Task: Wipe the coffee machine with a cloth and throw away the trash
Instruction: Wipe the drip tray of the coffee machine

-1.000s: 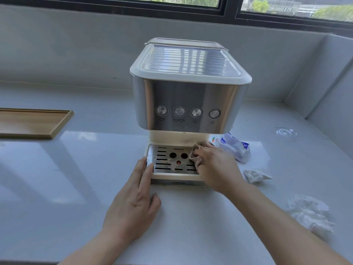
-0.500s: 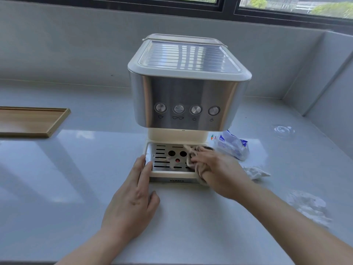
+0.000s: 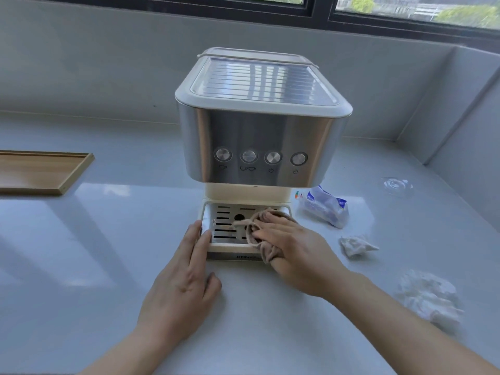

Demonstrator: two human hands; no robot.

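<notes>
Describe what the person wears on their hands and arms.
The left hand and right hand are ungloved, with no rings visible. Both forearms are bare to the picture's edge: no sleeve, watch or bracelet shows.

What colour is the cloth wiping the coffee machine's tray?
The cloth is light brown, a beige-tan; the head view shows it best, under the right hand.

One head-worn camera looks forward and steeply down — close over the white surface (image 3: pixel 113 266), facing the coffee machine (image 3: pixel 259 142) and the window (image 3: pixel 405 9) behind.
</notes>
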